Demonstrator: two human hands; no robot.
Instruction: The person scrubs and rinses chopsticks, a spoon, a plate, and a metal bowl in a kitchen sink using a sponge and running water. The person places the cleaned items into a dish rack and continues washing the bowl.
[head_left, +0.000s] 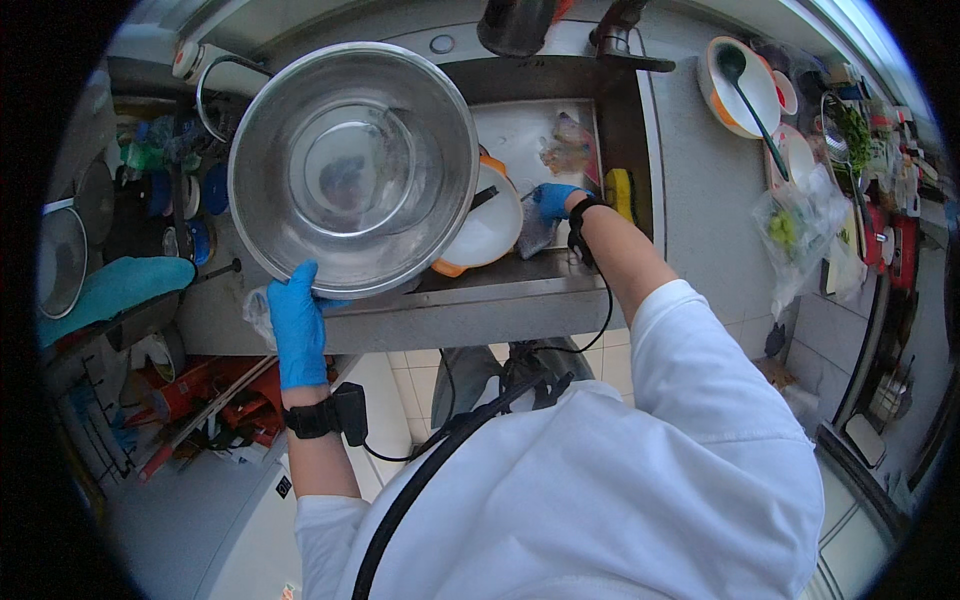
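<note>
My left hand (298, 322), in a blue glove, grips the near rim of a large stainless steel basin (352, 169), held above the left part of the sink. Gloved in blue as well, my right hand (556, 202) is down in the metal sink (626, 120), its fingers at a greyish cloth or mesh (535, 229); the fingertips are partly hidden. A white bowl with orange handles (487, 225) lies between the basin and that hand, partly covered by the basin. Just right of my right hand stands a yellow and dark sponge (619, 195). Wet food scraps or plastic (570, 150) lie farther back.
A dark faucet (619, 49) rises behind the sink. On the right counter are a white and orange bowl with a dark green ladle (750, 105), a plastic bag with green produce (787, 225) and a strainer (832, 127). A turquoise cloth (112, 292) hangs at left.
</note>
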